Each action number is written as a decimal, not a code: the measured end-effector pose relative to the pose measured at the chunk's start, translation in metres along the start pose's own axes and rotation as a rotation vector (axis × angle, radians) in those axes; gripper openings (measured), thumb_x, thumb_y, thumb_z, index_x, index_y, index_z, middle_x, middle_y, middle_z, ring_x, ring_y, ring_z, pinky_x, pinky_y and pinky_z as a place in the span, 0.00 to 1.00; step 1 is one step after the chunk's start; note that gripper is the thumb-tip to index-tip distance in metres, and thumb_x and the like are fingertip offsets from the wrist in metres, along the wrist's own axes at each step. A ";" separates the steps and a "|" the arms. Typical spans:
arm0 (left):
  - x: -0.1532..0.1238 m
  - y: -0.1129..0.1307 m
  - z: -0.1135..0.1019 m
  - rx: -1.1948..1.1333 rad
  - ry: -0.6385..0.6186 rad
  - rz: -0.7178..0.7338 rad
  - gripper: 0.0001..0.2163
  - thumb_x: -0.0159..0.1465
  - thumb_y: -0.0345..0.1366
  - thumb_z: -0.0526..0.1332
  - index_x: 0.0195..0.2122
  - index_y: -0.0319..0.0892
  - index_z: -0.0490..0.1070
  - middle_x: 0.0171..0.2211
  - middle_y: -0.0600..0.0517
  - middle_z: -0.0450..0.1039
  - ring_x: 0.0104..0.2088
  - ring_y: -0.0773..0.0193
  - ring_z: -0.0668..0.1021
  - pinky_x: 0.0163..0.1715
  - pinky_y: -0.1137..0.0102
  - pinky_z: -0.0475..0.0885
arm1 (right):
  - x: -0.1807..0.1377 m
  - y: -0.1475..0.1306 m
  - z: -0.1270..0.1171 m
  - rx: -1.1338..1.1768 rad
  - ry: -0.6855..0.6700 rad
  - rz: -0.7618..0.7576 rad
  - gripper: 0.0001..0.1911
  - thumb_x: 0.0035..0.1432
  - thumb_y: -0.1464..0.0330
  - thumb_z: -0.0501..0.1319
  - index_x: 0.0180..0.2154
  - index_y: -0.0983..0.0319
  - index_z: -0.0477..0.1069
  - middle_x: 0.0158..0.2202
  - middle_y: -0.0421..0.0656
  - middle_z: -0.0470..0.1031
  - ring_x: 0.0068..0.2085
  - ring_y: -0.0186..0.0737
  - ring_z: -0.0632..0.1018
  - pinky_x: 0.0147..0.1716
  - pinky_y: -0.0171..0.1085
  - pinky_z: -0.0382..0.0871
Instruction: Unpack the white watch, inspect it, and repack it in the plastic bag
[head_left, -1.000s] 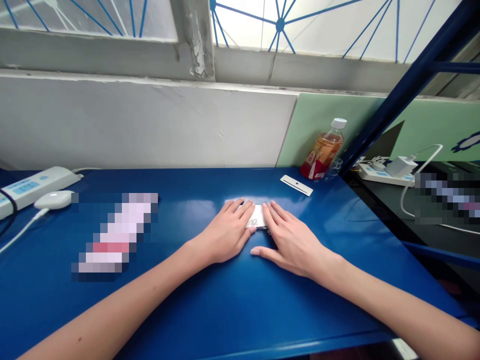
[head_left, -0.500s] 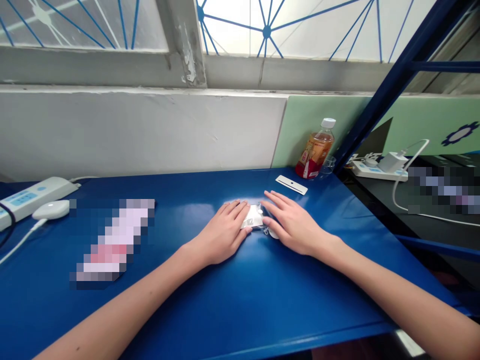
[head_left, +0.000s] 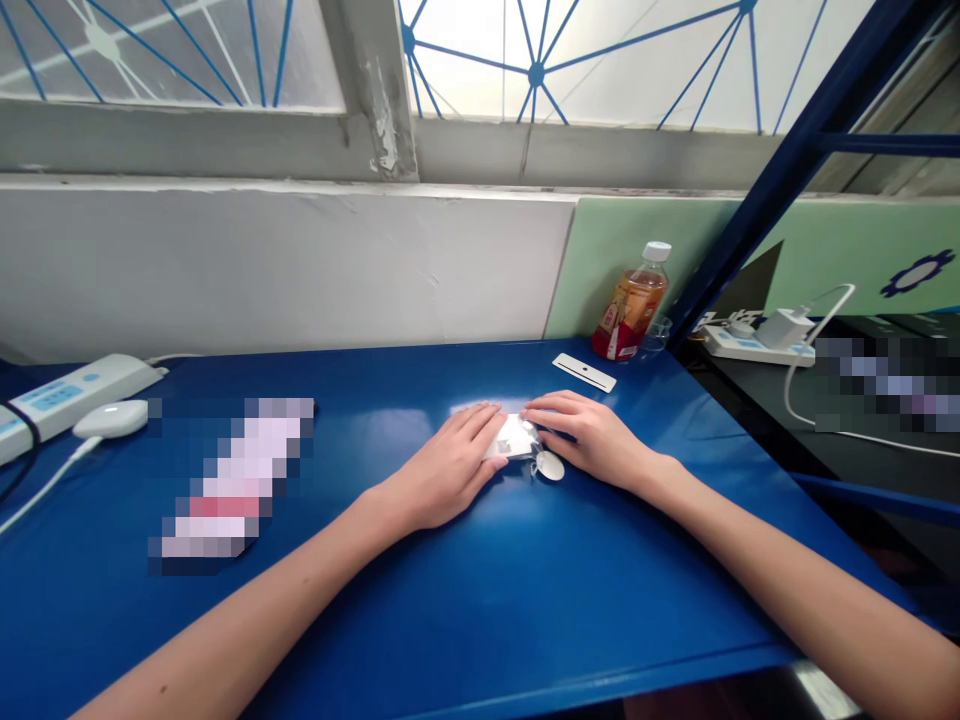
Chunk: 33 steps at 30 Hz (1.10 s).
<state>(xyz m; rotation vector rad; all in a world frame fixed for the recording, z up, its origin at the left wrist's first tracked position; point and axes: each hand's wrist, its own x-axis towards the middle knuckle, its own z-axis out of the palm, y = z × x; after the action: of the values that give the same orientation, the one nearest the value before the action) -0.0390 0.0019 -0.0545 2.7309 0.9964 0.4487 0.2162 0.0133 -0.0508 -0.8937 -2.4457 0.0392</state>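
A small white packet point(head_left: 514, 436) in clear, crinkled plastic lies on the blue desktop between my hands. My left hand point(head_left: 450, 465) covers its left end, with the fingers over the far side and the thumb along the near edge, holding it against the desk. At its right end is my right hand point(head_left: 592, 435), fingers bent and thumb apart from them. The fingertips reach the plastic there, but I cannot make out a grip. Just below the right fingers a round white tag point(head_left: 550, 466) rests beside the packet.
Behind stand a drink bottle point(head_left: 632, 300) with a white cap and a flat white strip point(head_left: 584, 372) with a dark slot. To the left lie a blurred-out phone-like object point(head_left: 240, 480), a white charger point(head_left: 111, 419) and a power strip point(head_left: 82, 390). A blue frame post point(head_left: 757, 215) rises at right.
My right hand's fingers have bent and drawn closer together, and the thumb has shifted off the round tag, which now shows whole. My left hand stays on the packet.
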 end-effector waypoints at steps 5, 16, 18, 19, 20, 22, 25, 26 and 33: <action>-0.001 0.000 0.001 0.010 -0.002 0.007 0.25 0.74 0.44 0.45 0.67 0.35 0.53 0.67 0.38 0.55 0.68 0.50 0.58 0.65 0.53 0.57 | 0.002 -0.002 -0.004 -0.013 -0.036 -0.073 0.14 0.68 0.68 0.55 0.51 0.62 0.75 0.49 0.49 0.79 0.50 0.48 0.78 0.49 0.47 0.74; 0.000 -0.003 -0.008 -0.054 0.125 -0.112 0.28 0.74 0.48 0.42 0.68 0.34 0.49 0.68 0.37 0.53 0.69 0.49 0.55 0.67 0.48 0.50 | 0.002 -0.004 -0.012 0.144 0.091 0.059 0.15 0.69 0.63 0.53 0.52 0.61 0.70 0.49 0.51 0.78 0.49 0.49 0.78 0.49 0.48 0.73; 0.001 -0.005 -0.010 -0.074 0.179 -0.133 0.28 0.74 0.49 0.40 0.67 0.35 0.51 0.67 0.38 0.56 0.68 0.49 0.57 0.66 0.49 0.51 | 0.001 -0.004 -0.012 0.235 0.207 0.137 0.14 0.68 0.63 0.54 0.50 0.61 0.70 0.46 0.49 0.79 0.46 0.47 0.79 0.47 0.46 0.73; 0.001 -0.006 -0.010 -0.085 0.207 -0.141 0.28 0.74 0.49 0.39 0.67 0.34 0.53 0.66 0.37 0.57 0.67 0.49 0.59 0.66 0.49 0.53 | 0.001 -0.004 -0.013 0.279 0.263 0.181 0.13 0.68 0.62 0.55 0.49 0.61 0.71 0.45 0.49 0.79 0.45 0.47 0.79 0.47 0.45 0.73; 0.001 -0.007 -0.011 -0.096 0.235 -0.150 0.28 0.74 0.49 0.39 0.66 0.34 0.54 0.65 0.37 0.59 0.67 0.49 0.60 0.65 0.50 0.54 | 0.002 -0.005 -0.013 0.327 0.311 0.228 0.13 0.68 0.61 0.55 0.47 0.61 0.72 0.44 0.48 0.79 0.44 0.46 0.79 0.45 0.44 0.74; 0.001 -0.007 -0.011 -0.113 0.281 -0.167 0.27 0.74 0.48 0.39 0.64 0.34 0.57 0.63 0.37 0.62 0.65 0.49 0.63 0.64 0.51 0.58 | 0.004 -0.005 -0.015 0.441 0.360 0.315 0.14 0.67 0.59 0.56 0.45 0.61 0.73 0.41 0.47 0.80 0.41 0.45 0.79 0.42 0.43 0.75; 0.001 -0.006 -0.010 -0.119 0.312 -0.171 0.25 0.74 0.46 0.42 0.63 0.34 0.57 0.63 0.37 0.62 0.64 0.50 0.65 0.63 0.52 0.60 | 0.008 -0.005 -0.017 0.605 0.314 0.395 0.16 0.66 0.58 0.57 0.43 0.62 0.76 0.37 0.45 0.80 0.36 0.43 0.79 0.36 0.40 0.75; 0.001 -0.005 -0.009 -0.116 0.315 -0.165 0.24 0.74 0.45 0.43 0.64 0.35 0.57 0.63 0.37 0.62 0.64 0.50 0.64 0.63 0.52 0.60 | 0.009 -0.005 -0.017 0.644 0.276 0.409 0.17 0.66 0.57 0.57 0.43 0.62 0.77 0.37 0.45 0.80 0.36 0.43 0.79 0.36 0.40 0.75; 0.000 0.001 -0.009 -0.073 0.295 -0.043 0.25 0.70 0.42 0.53 0.66 0.39 0.53 0.65 0.39 0.59 0.65 0.50 0.62 0.63 0.54 0.63 | 0.007 -0.002 -0.006 0.710 0.033 0.472 0.17 0.66 0.59 0.56 0.49 0.62 0.74 0.41 0.47 0.80 0.38 0.44 0.80 0.37 0.43 0.76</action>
<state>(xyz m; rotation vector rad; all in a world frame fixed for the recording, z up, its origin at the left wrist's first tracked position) -0.0414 0.0020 -0.0461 2.6224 1.0786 0.8821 0.2135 0.0156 -0.0416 -1.0717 -1.8993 0.9778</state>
